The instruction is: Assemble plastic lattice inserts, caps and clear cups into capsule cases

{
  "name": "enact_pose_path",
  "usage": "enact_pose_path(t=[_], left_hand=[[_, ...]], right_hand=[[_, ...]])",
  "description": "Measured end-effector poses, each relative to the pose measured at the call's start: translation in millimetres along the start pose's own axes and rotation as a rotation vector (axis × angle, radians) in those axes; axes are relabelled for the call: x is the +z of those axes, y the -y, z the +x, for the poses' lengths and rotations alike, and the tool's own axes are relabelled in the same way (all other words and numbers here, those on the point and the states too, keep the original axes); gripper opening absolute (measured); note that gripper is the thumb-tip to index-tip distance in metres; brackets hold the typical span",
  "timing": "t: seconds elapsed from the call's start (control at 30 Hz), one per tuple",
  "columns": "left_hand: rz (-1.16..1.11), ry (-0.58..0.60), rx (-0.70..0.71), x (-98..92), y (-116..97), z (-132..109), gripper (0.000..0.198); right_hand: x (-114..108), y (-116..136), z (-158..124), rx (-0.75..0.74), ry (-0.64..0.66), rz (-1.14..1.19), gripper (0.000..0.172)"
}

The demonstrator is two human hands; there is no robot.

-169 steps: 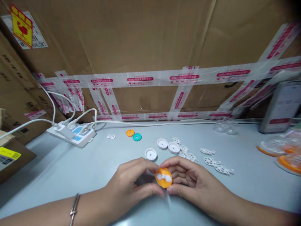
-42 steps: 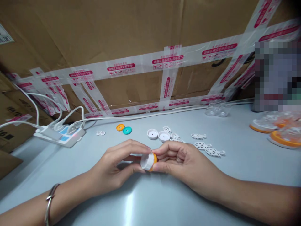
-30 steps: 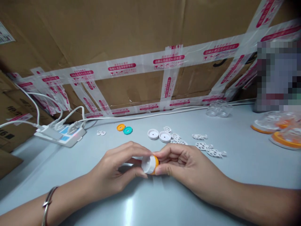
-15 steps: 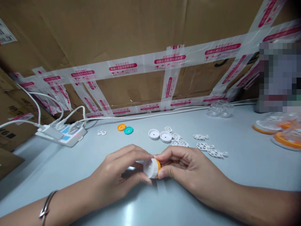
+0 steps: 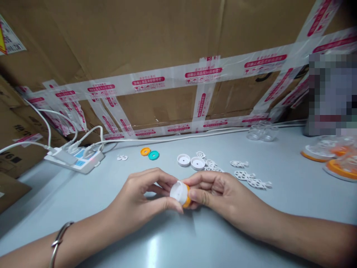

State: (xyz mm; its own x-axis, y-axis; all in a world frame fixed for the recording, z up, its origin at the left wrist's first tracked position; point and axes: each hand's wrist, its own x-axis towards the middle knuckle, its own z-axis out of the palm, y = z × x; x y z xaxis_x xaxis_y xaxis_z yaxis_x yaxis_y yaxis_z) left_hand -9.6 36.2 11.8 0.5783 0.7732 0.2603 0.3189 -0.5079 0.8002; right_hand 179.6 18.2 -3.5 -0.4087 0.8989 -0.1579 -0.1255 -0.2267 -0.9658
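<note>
Between my two hands, just above the grey table, is a small round white plastic cup [image 5: 178, 191] with an orange ring [image 5: 187, 197] on its right side. My right hand [image 5: 214, 191] pinches the orange ring between thumb and fingers. The fingers and thumb of my left hand [image 5: 153, 195] close around the white cup's edge. Its open face is turned to the left. Beyond the hands lie two similar white cups [image 5: 198, 163], an orange disc [image 5: 145, 151] and a teal disc [image 5: 153, 155], each with a centre hole.
White spoked parts [image 5: 259, 184] lie right of the cups, and tiny white pieces [image 5: 122, 158] at left. A power strip [image 5: 83, 163] with plugged cables stands left. Clear domes [image 5: 262, 132] sit at the back; orange-and-white assemblies [image 5: 341, 167] at right. A taped carton [image 5: 167, 108] walls the back.
The cup and orange ring have tilted and turned slightly between my hands. My left thumb has come in closer under the cup, and my right thumb has moved up the orange ring.
</note>
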Motion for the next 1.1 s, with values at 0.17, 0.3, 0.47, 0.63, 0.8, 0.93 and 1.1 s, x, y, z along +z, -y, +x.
enact_pose_path(t=[0.17, 0.3, 0.47, 0.63, 0.8, 0.93, 1.1], left_hand=[[-0.156, -0.032, -0.211, 2.8, -6.0, 6.1, 0.018], [-0.214, -0.023, -0.251, 4.0, -8.2, 4.0, 0.016], [-0.101, 0.009, -0.204, 1.5, -9.0, 0.1, 0.014], [0.184, 0.031, 0.019, -0.8, -9.5, -3.1, 0.018], [0.303, -0.018, 0.102, 3.9, -13.3, -7.6, 0.022], [0.324, 0.01, 0.11, 7.2, -14.7, -11.8, 0.024], [0.426, 0.099, 0.087, 9.4, -10.9, -15.3, 0.02]], right_hand=[[-1.8, -1.0, 1.6, 0.032, 0.02, 0.006, 0.033], [-2.4, -0.8, 1.7, 0.03, 0.0, -0.044, 0.03], [-2.7, -0.1, 1.8, 0.011, 0.034, -0.048, 0.03], [-2.1, -0.8, 1.8, 0.018, 0.042, -0.041, 0.034], [0.6, -5.5, -2.9, 0.016, 0.088, -0.057, 0.038], [0.3, 3.9, -7.0, -0.036, 0.169, -0.228, 0.039], [-32.0, 56.7, -3.1, -0.304, -0.101, -0.846, 0.023]])
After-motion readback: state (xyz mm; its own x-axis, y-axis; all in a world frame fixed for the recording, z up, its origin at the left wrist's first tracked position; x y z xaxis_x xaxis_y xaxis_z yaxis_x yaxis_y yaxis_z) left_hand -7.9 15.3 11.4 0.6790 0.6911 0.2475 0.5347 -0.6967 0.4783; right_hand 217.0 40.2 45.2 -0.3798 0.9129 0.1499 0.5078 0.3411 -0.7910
